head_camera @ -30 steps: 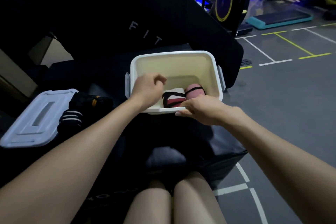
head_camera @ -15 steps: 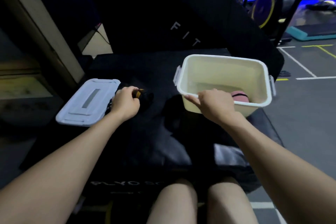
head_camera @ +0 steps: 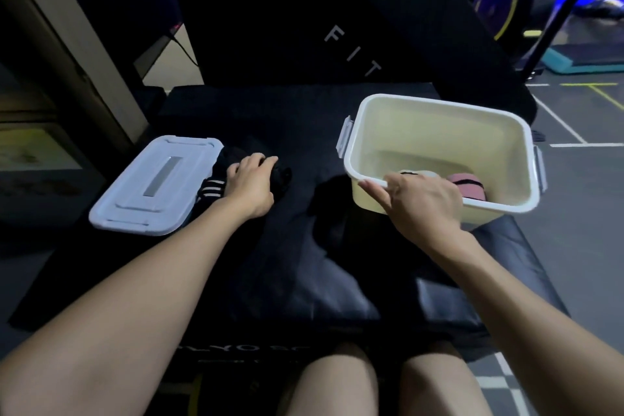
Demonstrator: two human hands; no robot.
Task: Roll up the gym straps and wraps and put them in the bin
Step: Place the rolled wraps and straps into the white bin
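Head view: I see a wide black padded bench (head_camera: 304, 132) filling most of the frame, with white letters on its raised back and my knees at the bottom edge. On its right half sits the cream bin (head_camera: 439, 118), open-topped, with grey latches on both short sides. Left of it, well apart, the bin's pale lid (head_camera: 155, 186) lies flat on the bench near the left edge.

Just beside the lid's right edge lies a dark bundle of straps (head_camera: 233, 159), black with a patch of white stripes showing toward the lid. My left hand (head_camera: 251, 186) is on top of that bundle, fingers curled down over the dark fabric so that they close around it; how much of it they have gathered I cannot tell, since the cloth blends into the bench.

My right hand (head_camera: 422, 201) is at the bin's near rim, the thumb side hooked over the edge and the fingers folded against the outer wall, gripping the rim.

Inside the bin, against the near wall, rest two rolled wraps: a pink roll (head_camera: 467, 184) banded in black, and to its left a white roll (head_camera: 422, 173) mostly hidden behind my right hand. The two sit close together; whether they touch I cannot tell.
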